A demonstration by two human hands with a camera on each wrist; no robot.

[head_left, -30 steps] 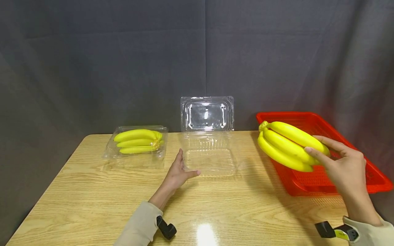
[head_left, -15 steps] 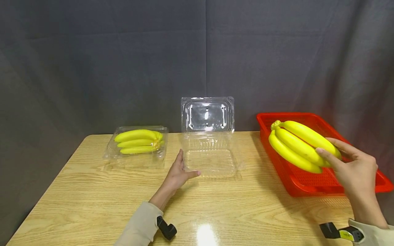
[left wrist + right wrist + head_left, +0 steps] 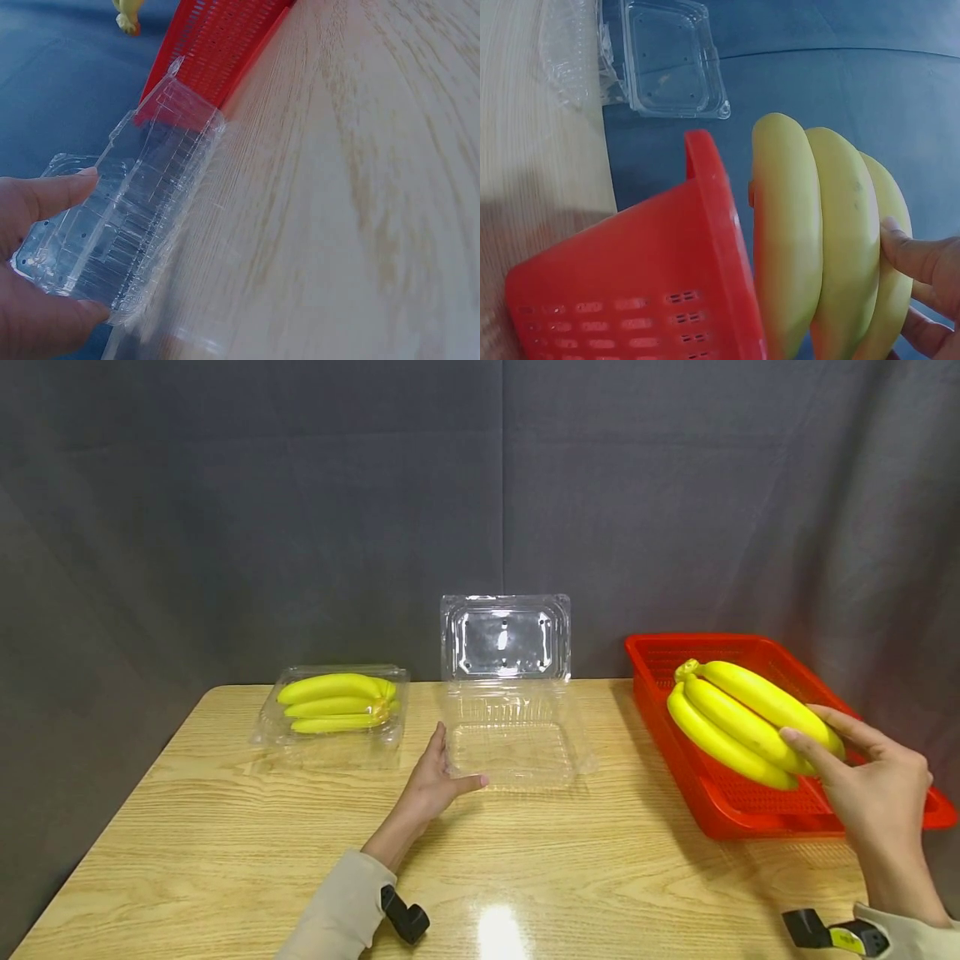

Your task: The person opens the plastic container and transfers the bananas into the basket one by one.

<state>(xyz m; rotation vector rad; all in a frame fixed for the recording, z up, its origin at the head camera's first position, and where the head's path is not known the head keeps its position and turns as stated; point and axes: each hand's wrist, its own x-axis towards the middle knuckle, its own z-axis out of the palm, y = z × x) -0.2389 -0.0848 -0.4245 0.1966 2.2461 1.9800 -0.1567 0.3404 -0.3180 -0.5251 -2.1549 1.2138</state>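
Observation:
My right hand (image 3: 873, 785) grips a bunch of yellow bananas (image 3: 742, 722) by its near end and holds it above the red basket (image 3: 731, 806) at the table's right; the right wrist view shows the bananas (image 3: 821, 232) beside the basket wall (image 3: 645, 300), fingers (image 3: 919, 255) curled on them. An open clear clamshell box (image 3: 510, 752) sits at the table's middle, its lid (image 3: 504, 637) standing upright. My left hand (image 3: 435, 781) rests flat against the box's left front corner, thumb along its front edge; in the left wrist view the fingers (image 3: 45, 199) touch the clear box (image 3: 127, 232).
A shut clear clamshell (image 3: 333, 714) with a bunch of bananas inside sits at the back left of the wooden table (image 3: 225, 860). A dark cloth backdrop hangs behind. Bare tabletop lies in front of the boxes.
My right hand has carried the bananas to the right and slightly down, from over the basket's left edge to over its middle. The left hand has stayed still.

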